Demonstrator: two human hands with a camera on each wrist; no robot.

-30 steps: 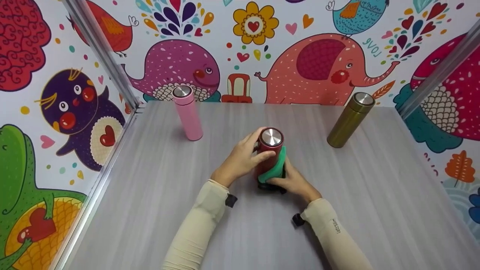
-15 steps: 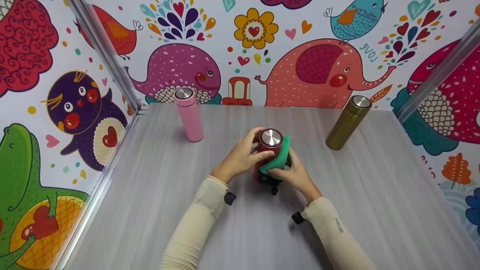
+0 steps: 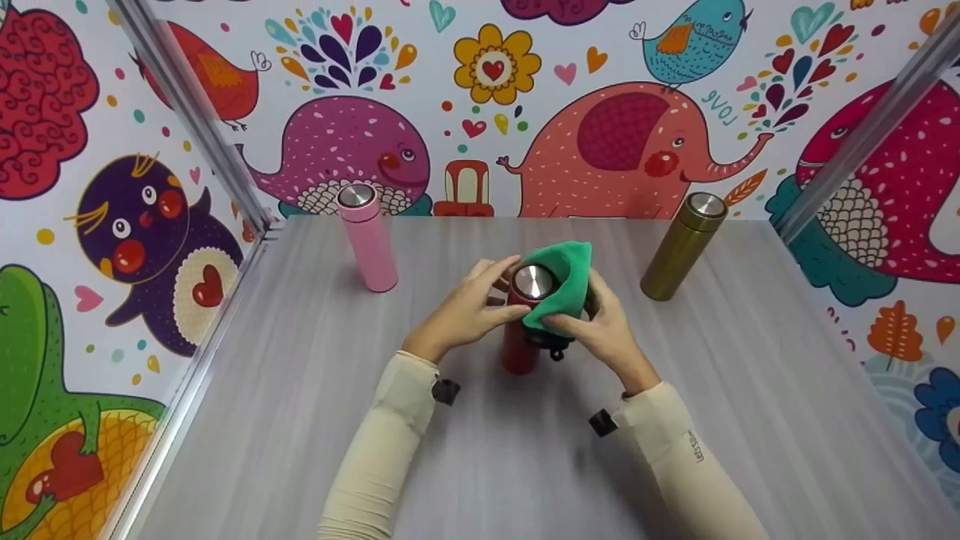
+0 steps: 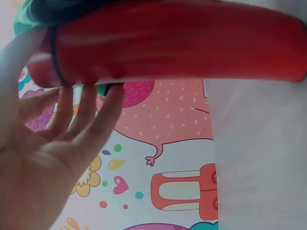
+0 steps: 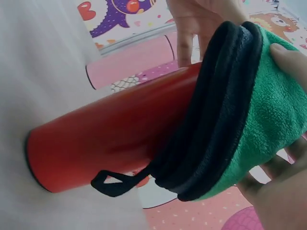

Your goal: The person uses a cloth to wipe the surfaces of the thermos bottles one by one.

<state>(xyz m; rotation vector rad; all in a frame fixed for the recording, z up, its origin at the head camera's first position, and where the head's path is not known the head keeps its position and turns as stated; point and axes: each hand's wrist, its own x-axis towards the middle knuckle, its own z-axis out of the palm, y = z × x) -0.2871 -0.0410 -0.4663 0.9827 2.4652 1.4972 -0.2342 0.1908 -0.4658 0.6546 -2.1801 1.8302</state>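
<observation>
A red thermos bottle [image 3: 517, 356] with a shiny steel-topped lid stands upright mid-table. My left hand [image 3: 469, 306] holds its upper part from the left, thumb in front and fingers behind; in the left wrist view the fingertips meet the red body [image 4: 182, 43] just below the lid seam. From the right, my right hand [image 3: 609, 322] pinches a folded green cleaning cloth [image 3: 571, 281] against the bottle's upper side, its top corner rising past the lid. Black edging and a hanging loop [image 5: 112, 183] show on the cloth in the right wrist view.
A pink thermos bottle [image 3: 371, 251] stands at the back left, an olive-green one [image 3: 684, 251] at the back right. Cartoon-printed walls [image 3: 480, 135] with metal corner posts [image 3: 187, 112] enclose the grey table [image 3: 300, 420] at the back and sides.
The right hand has slid the green cloth up the red bottle from its lower body to the lid, baring the lower part. The left hand keeps its place near the top.
</observation>
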